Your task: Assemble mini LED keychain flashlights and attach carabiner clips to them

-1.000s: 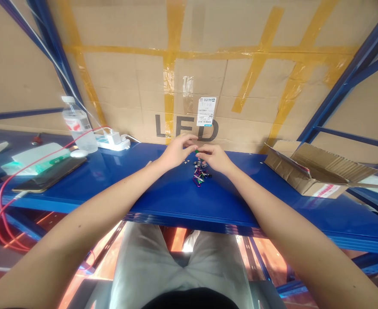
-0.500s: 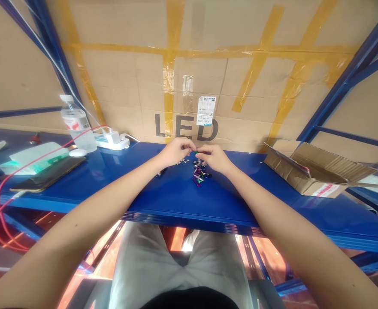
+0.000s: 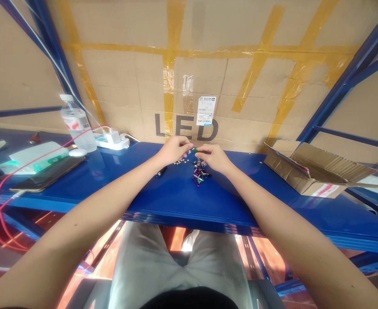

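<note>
My left hand (image 3: 175,149) and my right hand (image 3: 215,157) are close together above the blue tabletop (image 3: 182,193), near its back edge. Between the right thumb and fingertips is a small green piece (image 3: 195,150), mostly covered by the fingers. The left fingers pinch a tiny shiny metal part (image 3: 189,151), too small to name. Under the right hand lies a loose pile of small coloured metal pieces (image 3: 199,175). Several little metallic bits (image 3: 180,162) are scattered below the left fingers. A dark cylindrical item with a shiny end (image 3: 160,172) rests beside the left wrist.
An open cardboard box (image 3: 314,171) stands at the right. To the left are a water bottle (image 3: 79,128), a white power strip (image 3: 113,140), a dark flat device (image 3: 49,174) and a red cable (image 3: 7,184). A large taped carton (image 3: 127,86) closes off the back.
My hands have moved slightly apart at the fingertips. The metal part at my left fingers and the green piece now show separately, and more of the scattered bits are visible.
</note>
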{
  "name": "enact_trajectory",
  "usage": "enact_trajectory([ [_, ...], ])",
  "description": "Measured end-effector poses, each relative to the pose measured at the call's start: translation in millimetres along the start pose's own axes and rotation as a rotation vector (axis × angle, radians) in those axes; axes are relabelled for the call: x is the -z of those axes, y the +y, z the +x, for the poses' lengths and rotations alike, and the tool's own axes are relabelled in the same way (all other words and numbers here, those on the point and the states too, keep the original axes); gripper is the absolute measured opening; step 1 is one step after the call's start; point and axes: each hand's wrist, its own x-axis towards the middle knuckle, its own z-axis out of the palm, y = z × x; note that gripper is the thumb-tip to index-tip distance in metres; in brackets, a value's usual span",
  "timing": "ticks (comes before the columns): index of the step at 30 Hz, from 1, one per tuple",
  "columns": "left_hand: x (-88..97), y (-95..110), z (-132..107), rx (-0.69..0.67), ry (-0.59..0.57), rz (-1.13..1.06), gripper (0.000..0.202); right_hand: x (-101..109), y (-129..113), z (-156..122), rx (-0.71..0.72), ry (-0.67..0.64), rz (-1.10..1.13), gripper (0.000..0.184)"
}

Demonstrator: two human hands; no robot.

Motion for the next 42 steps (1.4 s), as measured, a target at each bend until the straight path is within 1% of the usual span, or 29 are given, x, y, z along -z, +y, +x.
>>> enact_trajectory([
  [2,-3.3,0.3,0.5,0.058,-0.01,-0.056,0.019,-1.2,-1.7,-0.3,0.004,-0.005,0.007,0.015],
  [4,-4.0,-1.9,2.6,0.119,0.041,-0.073,0.019,-2.6,-2.1,-0.3,-0.014,0.001,0.009,0.015],
  [6,1.2,-5.1,5.1,0.145,0.123,0.037,0.02,-3.5,-0.4,0.3,-0.052,0.022,-0.02,0.015],
  [7,5.9,-6.6,5.9,0.137,0.134,0.128,0.019,-3.5,1.0,0.8,-0.071,0.035,-0.045,0.015],
  [8,11.4,-7.7,6.2,0.119,0.112,0.201,0.016,-3.3,2.7,1.3,-0.086,0.045,-0.074,0.014],
  [9,17.0,-8.5,6.0,0.105,0.017,0.23,0.012,-2.8,4.3,1.8,-0.098,0.051,-0.1,0.013],
  [10,21.8,-8.7,5.1,0.098,-0.152,0.221,0.008,-2.2,5.8,2.2,-0.106,0.054,-0.12,0.013],
  [11,25.0,-8.5,3.7,0.09,-0.311,0.216,0.009,-1.4,7.0,2.6,-0.112,0.055,-0.134,0.012],
  [12,26.3,-7.8,1.9,0.091,-0.438,0.224,0.013,-0.7,7.9,3.0,-0.117,0.055,-0.141,0.012],
  [13,25.3,-6.8,-0.1,0.095,-0.53,0.243,0.018,0.0,8.5,3.2,-0.121,0.054,-0.144,0.012],
  [14,22.4,-5.5,-2.2,0.101,-0.581,0.27,0.023,0.5,9.0,3.4,-0.123,0.053,-0.145,0.011],
  [15,17.9,-4.1,-4.2,0.105,-0.606,0.293,0.028,0.8,9.3,3.5,-0.124,0.052,-0.146,0.012],
  [17,7.2,-1.3,-7.3,0.093,-0.628,0.327,0.035,0.9,10.0,3.7,-0.119,0.043,-0.151,0.012],
  [18,2.5,-0.2,-8.2,0.079,-0.635,0.342,0.035,0.7,10.4,3.8,-0.118,0.038,-0.153,0.012],
  [20,-3.2,0.9,-8.9,0.05,-0.646,0.361,0.027,0.2,11.5,4.0,-0.12,0.027,-0.156,0.013],
  [22,-2.1,0.4,-8.1,0.062,-0.651,0.365,0.02,0.0,12.4,4.0,-0.125,0.02,-0.152,0.013],
  [24,4.5,-1.7,-6.0,0.107,-0.626,0.35,0.023,-0.1,12.5,3.9,-0.128,0.018,-0.133,0.014],
  [26,13.3,-4.4,-3.2,0.14,-0.54,0.302,0.021,-0.2,11.2,3.3,-0.128,0.012,-0.104,0.013],
  [27,17.2,-5.6,-1.6,0.144,-0.473,0.254,0.016,-0.4,10.1,2.8,-0.129,0.009,-0.089,0.013],
  [29,22.0,-6.9,1.2,0.155,-0.32,0.092,0.006,-1.1,7.2,1.6,-0.13,0.0,-0.063,0.013],
  [31,21.7,-6.2,3.1,0.183,-0.181,-0.106,0.007,-2.1,4.1,0.4,-0.121,-0.008,-0.047,0.013],
  [33,17.1,-3.8,3.6,0.201,-0.09,-0.26,0.011,-2.9,1.5,-0.8,-0.097,-0.023,-0.056,0.014],
  [35,10.9,-1.1,3.4,0.196,-0.039,-0.332,0.013,-3.2,-0.4,-1.8,-0.066,-0.041,-0.086,0.014],
  [37,5.5,0.2,3.1,0.178,0.001,-0.328,0.011,-3.1,-1.8,-2.6,-0.04,-0.053,-0.109,0.016],
  [40,2.2,-2.0,3.8,0.145,0.029,-0.227,0.009,-2.6,-3.4,-3.4,-0.029,-0.06,-0.109,0.018],
  [42,2.4,-4.5,4.3,0.117,0.008,-0.145,0.01,-2.1,-4.3,-3.7,-0.03,-0.062,-0.101,0.019],
])
